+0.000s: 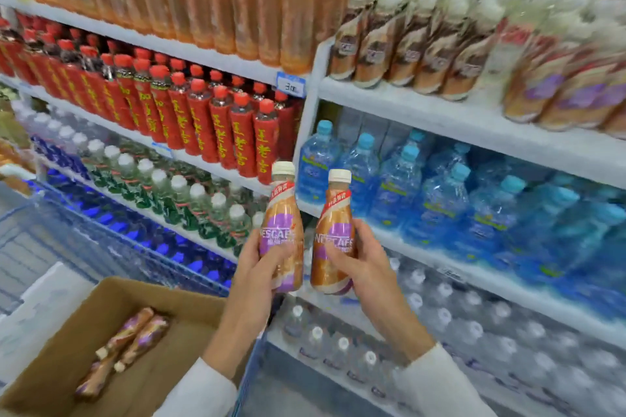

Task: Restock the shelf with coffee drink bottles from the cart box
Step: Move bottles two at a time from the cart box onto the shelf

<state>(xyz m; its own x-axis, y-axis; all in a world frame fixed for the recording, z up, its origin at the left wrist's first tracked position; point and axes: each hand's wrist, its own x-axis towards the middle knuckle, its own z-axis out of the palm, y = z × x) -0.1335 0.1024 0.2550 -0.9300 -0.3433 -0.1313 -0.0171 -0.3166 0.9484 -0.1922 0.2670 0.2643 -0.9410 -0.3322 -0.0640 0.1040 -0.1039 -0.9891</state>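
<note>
My left hand (261, 266) grips one upright coffee drink bottle (283, 213), brown and purple with a cream cap. My right hand (359, 261) grips a second, matching coffee bottle (333, 223) just beside it. Both bottles are held in front of the shelving, level with the blue water row. The open cardboard box (189, 308) sits at lower left with three coffee bottles (135, 342) lying in it. Matching coffee bottles (572, 91) stand on the upper right shelf (440, 118).
Shelves hold orange tea bottles (203, 0) at the top, red herbal tea bottles (203, 118), green-labelled bottles (176, 193), blue water bottles (440, 200) and clear water bottles (457, 325) at the bottom. A blue wire cart (67, 234) surrounds the box.
</note>
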